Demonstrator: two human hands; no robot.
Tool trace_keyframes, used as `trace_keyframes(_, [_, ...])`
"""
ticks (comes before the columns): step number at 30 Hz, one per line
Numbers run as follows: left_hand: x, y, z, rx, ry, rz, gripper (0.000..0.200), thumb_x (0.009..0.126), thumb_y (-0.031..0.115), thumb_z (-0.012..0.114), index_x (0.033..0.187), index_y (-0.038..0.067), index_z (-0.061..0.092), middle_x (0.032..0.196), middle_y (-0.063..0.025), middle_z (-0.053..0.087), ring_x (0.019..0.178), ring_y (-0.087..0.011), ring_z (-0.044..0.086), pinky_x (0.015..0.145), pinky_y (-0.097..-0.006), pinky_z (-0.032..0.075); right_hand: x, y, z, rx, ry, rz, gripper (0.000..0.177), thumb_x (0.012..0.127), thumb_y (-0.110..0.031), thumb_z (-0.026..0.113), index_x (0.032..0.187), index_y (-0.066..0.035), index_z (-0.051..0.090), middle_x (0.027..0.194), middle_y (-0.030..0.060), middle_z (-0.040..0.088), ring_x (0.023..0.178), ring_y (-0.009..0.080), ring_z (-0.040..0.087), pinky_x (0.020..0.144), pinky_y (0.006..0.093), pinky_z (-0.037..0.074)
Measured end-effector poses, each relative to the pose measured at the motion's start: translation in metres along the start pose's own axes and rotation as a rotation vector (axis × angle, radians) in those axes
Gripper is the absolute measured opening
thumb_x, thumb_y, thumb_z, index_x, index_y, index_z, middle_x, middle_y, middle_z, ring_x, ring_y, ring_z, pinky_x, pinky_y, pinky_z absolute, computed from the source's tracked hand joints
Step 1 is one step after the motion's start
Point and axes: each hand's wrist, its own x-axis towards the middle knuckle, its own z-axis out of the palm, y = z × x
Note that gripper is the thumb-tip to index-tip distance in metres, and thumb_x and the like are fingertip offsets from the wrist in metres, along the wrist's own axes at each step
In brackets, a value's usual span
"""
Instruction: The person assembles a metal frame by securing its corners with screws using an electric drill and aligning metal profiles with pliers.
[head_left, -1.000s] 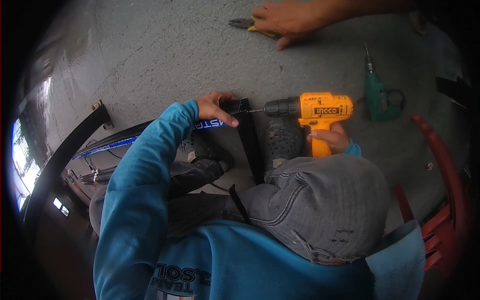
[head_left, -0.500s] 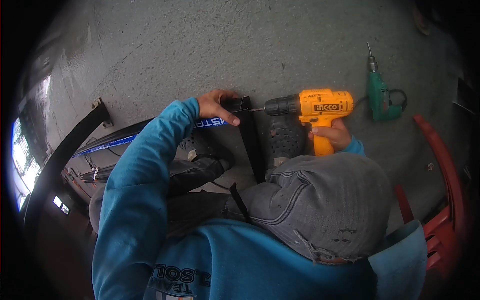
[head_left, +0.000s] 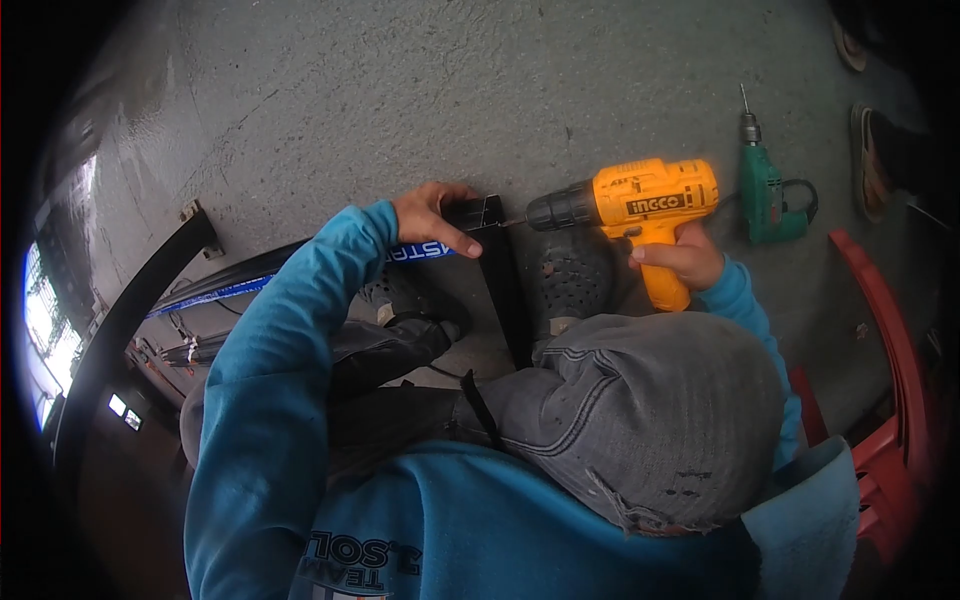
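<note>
Nearest the camera is a bent knee (head_left: 650, 420) in grey jeans. Just beyond it the black metal profile (head_left: 503, 285) stands roughly upright on the floor (head_left: 400, 90), between the person's legs and beside a black perforated shoe (head_left: 575, 275).

The left hand (head_left: 432, 215) has its grip closed over the top end of the profile, thumb on the near face and fingers wrapped over the far edge. The right hand (head_left: 678, 258) has its grip clamped on the handle of the yellow drill (head_left: 645, 205), index finger up at the trigger. The drill lies almost level and its bit touches the side of the profile just below the top.

The profile looks like thin, stiff, painted steel. It is probably light enough for 1 hand, but smooth and likely to twist or skate away under the bit's push. The best hold seems to be where the left hand already is, close to the drilling point but clear of the bit's line. The cut end may be sharp.

The drill looks compact and front-heavy. It is best held by the handle alone.

Farther out, a green drill (head_left: 763, 190) lies on the floor, well apart from the yellow 1. A red chair (head_left: 890, 330) curves along the right edge, and a sandal (head_left: 868, 160) shows beyond it.
</note>
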Motion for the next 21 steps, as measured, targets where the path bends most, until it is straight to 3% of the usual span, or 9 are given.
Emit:
trace_keyframes(2, [0.001,-0.004,0.003,0.004,0.060,0.070,0.086,0.055,0.039,0.087,0.126,0.001,0.057,0.107,-0.0165,0.067,0.102,-0.0310,0.064,0.094,-0.0380,0.046,0.002,-0.009,0.000,-0.057,-0.021,-0.008,0.047,0.079,-0.009,0.072,0.122,-0.001,0.054,0.108,0.0098,0.063,0.093,0.0194,0.062,0.084,0.0336,0.052])
trace_keyframes(5, [0.001,-0.003,0.002,-0.015,0.044,0.061,0.085,0.056,0.040,0.087,0.125,0.001,0.058,0.107,-0.0168,0.067,0.102,-0.0304,0.064,0.094,-0.0366,0.046,0.001,-0.015,-0.001,-0.273,-0.036,-0.153,0.053,0.079,-0.011,0.073,0.127,-0.001,0.053,0.117,0.0107,0.062,0.107,0.0224,0.060,0.095,0.0356,0.047])
trace_keyframes(10, [-0.003,0.003,0.000,0.029,0.065,0.075,0.085,0.056,0.040,0.087,0.124,-0.001,0.058,0.107,-0.0175,0.067,0.101,-0.0298,0.064,0.093,-0.0357,0.047,0.001,-0.049,0.008,-0.467,-0.077,-0.152,0.048,0.079,-0.011,0.073,0.123,-0.002,0.057,0.117,0.0113,0.064,0.107,0.0232,0.061,0.094,0.0351,0.048])
trace_keyframes(12, [-0.003,0.002,0.000,0.031,0.065,0.068,0.084,0.055,0.039,0.087,0.124,-0.001,0.058,0.107,-0.0177,0.068,0.101,-0.0297,0.064,0.093,-0.0358,0.047,0.001,-0.061,0.013,-0.677,-0.113,-0.242,0.046,0.078,-0.010,0.074,0.121,-0.003,0.059,0.116,0.0109,0.064,0.105,0.0245,0.063,0.093,0.0348,0.049])
trace_keyframes(14, [-0.001,0.001,0.000,0.035,0.052,0.079,0.083,0.055,0.038,0.087,0.122,-0.002,0.059,0.106,-0.0182,0.068,0.100,-0.0298,0.065,0.092,-0.0352,0.048,0.005,-0.069,0.016,-0.660,-0.127,-0.293,0.046,0.077,-0.008,0.073,0.121,-0.004,0.060,0.116,0.0110,0.064,0.103,0.0251,0.063,0.090,0.0349,0.050])
trace_keyframes(16, [-0.002,0.002,0.000,0.035,0.051,0.081,0.083,0.055,0.039,0.087,0.121,-0.002,0.059,0.106,-0.0184,0.068,0.099,-0.0299,0.065,0.092,-0.0350,0.048,0.011,-0.084,0.023,-0.868,-0.157,-0.476,0.045,0.077,-0.005,0.072,0.120,-0.003,0.060,0.116,0.0113,0.064,0.101,0.0260,0.064,0.088,0.0355,0.050])
trace_keyframes(19, [0.000,-0.002,-0.002,0.021,0.037,0.083,0.082,0.055,0.040,0.087,0.120,-0.002,0.060,0.105,-0.0186,0.068,0.099,-0.0301,0.065,0.092,-0.0349,0.048,0.018,-0.102,0.030,-1.072,-0.244,-0.489,0.044,0.076,-0.003,0.071,0.119,-0.003,0.061,0.117,0.0118,0.063,0.100,0.0273,0.064,0.087,0.0368,0.050])
trace_keyframes(21, [0.002,-0.004,-0.002,0.005,0.016,0.083,0.082,0.054,0.040,0.087,0.119,-0.002,0.060,0.104,-0.0185,0.068,0.099,-0.0303,0.065,0.092,-0.0350,0.048,0.017,-0.091,0.022,-0.942,-0.203,-0.458,0.045,0.077,-0.003,0.071,0.120,-0.002,0.059,0.117,0.0123,0.063,0.100,0.0268,0.064,0.086,0.0366,0.051])
